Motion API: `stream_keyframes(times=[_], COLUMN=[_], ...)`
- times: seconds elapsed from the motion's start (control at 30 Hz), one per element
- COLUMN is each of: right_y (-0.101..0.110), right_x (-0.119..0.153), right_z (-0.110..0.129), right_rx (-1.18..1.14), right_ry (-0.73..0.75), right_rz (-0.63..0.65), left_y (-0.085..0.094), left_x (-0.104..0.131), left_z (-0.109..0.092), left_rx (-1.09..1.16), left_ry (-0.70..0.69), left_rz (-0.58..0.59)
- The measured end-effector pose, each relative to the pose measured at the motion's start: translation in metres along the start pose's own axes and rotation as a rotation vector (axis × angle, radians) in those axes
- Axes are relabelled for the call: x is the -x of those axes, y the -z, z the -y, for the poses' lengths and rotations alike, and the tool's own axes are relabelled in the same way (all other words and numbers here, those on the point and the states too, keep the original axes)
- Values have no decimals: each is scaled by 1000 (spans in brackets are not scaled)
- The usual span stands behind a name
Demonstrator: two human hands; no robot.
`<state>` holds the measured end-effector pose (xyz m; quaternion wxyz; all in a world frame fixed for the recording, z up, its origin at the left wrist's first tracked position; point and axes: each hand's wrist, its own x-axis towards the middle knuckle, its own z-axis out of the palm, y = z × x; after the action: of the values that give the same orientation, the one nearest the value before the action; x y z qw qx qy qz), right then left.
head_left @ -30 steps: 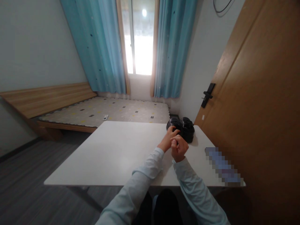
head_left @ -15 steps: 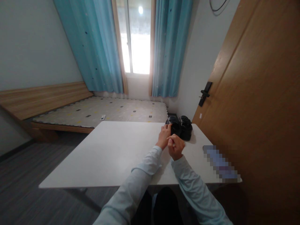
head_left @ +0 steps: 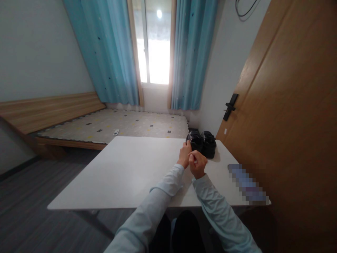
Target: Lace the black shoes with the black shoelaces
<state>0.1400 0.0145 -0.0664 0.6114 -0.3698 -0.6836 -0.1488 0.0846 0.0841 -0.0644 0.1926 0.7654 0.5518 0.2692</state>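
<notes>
A pair of shiny black shoes stands side by side on the white table (head_left: 118, 175), toward its far right corner. My left hand (head_left: 184, 154) is at the near left side of the left shoe (head_left: 195, 140), its fingers closed against it and partly hidden. Just in front of that shoe, my right hand (head_left: 198, 164) is curled, thumb and fingers pressed together; whatever lies inside is too small or hidden to name. The two hands almost touch. To their right, the other shoe (head_left: 209, 144) is touched by neither hand.
A blurred-out flat bluish item (head_left: 247, 184) lies along the table's right edge. Beyond the table is a bed (head_left: 131, 123) with a small white remote (head_left: 116, 132) on it. A wooden door (head_left: 286, 116) borders the right side.
My left hand's fingers have drawn in from the top of the left shoe to its near side. The right hand stays curled in nearly the same place. The view has shifted slightly.
</notes>
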Motion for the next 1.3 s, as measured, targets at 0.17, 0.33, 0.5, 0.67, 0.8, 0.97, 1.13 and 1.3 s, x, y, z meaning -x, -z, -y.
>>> stream_keyframes(times=[0.17, 0.33, 0.5, 0.67, 0.8, 0.97, 1.13, 1.3], right_y=[-2, -4, -5, -10, -16, -20, -19, -13], right_x=[2, 3, 3, 2, 3, 6, 6, 0], right_z=[-4, -7, -6, -6, -7, -9, -12, -21], right_rx=[11, 7, -10, -22, -8, 74, 126, 309], right_ry=[9, 18, 5, -38, -111, -157, -182, -193], right_rz=[25, 17, 82, 303, 567, 717, 712, 429], left_y=[14, 44, 76, 85, 75, 71, 73, 73], left_x=[-1, 0, 24, 54, 61, 64, 66, 64], left_z=[14, 43, 71, 94, 103, 106, 112, 119], left_rx=[45, 79, 122, 55, 8, -81, -120, -148], left_ry=[-94, -198, -325, -334, -375, -403, -361, -323], left_rz=[86, 261, 244, 229, 128, 49, 19, -16])
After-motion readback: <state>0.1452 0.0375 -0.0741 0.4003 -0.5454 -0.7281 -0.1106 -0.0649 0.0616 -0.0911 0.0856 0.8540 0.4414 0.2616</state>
